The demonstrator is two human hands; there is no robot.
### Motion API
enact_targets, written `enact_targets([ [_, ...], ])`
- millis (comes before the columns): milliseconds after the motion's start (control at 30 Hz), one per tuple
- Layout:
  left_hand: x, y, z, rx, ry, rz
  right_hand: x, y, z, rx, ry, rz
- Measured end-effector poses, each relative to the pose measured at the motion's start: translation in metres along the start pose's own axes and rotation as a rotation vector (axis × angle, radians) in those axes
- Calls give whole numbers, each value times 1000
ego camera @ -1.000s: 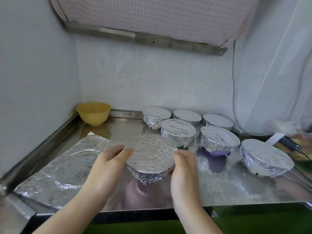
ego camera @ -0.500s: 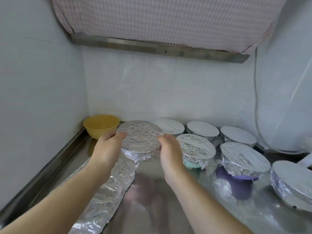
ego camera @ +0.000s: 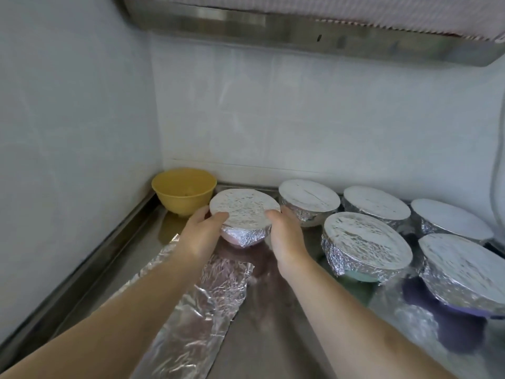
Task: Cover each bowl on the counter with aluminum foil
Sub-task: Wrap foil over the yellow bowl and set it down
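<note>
Counter (ego camera: 273, 346): steel top running into the corner of two pale walls, carrying seven bowls in all, six of them wearing foil and one not.
Loose foil (ego camera: 196, 310): one crumpled strip lying flat on the counter, passing under the left forearm.
Covered bowls standing at the right: five, each with foil stretched flat across the mouth so nothing inside is showing; a purple bowl (ego camera: 464, 272) nearest, a green bowl (ego camera: 366, 250) just left of it, and three (ego camera: 308, 203) (ego camera: 375, 205) (ego camera: 451, 220) lining the back wall.
Held bowl (ego camera: 244, 214): the sixth covered one, pinkish under its foil skirt, sitting between the yellow bowl and the back row (whether its base is touching the counter I cannot tell); a second ago it was being held at the front edge over the wide foil sheet.
Yellow bowl (ego camera: 184, 190): the single uncovered one, standing in the back left corner, looking empty apart from a few specks.
Left hand (ego camera: 202, 233): gripping the held bowl's left side, fingers curling round its rim.
Right hand (ego camera: 285, 236): gripping the same bowl's right side, thumb lying on the foil edge.
</note>
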State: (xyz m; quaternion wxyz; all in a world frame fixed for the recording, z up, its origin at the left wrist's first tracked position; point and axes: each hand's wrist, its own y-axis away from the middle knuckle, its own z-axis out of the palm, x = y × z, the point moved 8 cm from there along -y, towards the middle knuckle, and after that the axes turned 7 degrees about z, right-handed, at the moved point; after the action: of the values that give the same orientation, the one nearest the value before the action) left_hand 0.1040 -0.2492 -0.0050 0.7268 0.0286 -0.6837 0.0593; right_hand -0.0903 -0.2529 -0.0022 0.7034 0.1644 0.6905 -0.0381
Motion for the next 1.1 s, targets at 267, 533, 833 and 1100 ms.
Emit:
enact_targets([
  [267, -3, -8, -22, 26, -53, -48, -15, 16, -17, 88, 194, -81],
  [533, 30, -14, -69, 142, -309, 115, -73, 62, 31, 120, 573, -512],
  [833, 13, -98, -96, 84, -940, 207, -62, 50, 124, -128, 678, -547],
  [1100, 40, -87, -105, 249, -848, 336, -63, 31, 113, -76, 694, -516],
])
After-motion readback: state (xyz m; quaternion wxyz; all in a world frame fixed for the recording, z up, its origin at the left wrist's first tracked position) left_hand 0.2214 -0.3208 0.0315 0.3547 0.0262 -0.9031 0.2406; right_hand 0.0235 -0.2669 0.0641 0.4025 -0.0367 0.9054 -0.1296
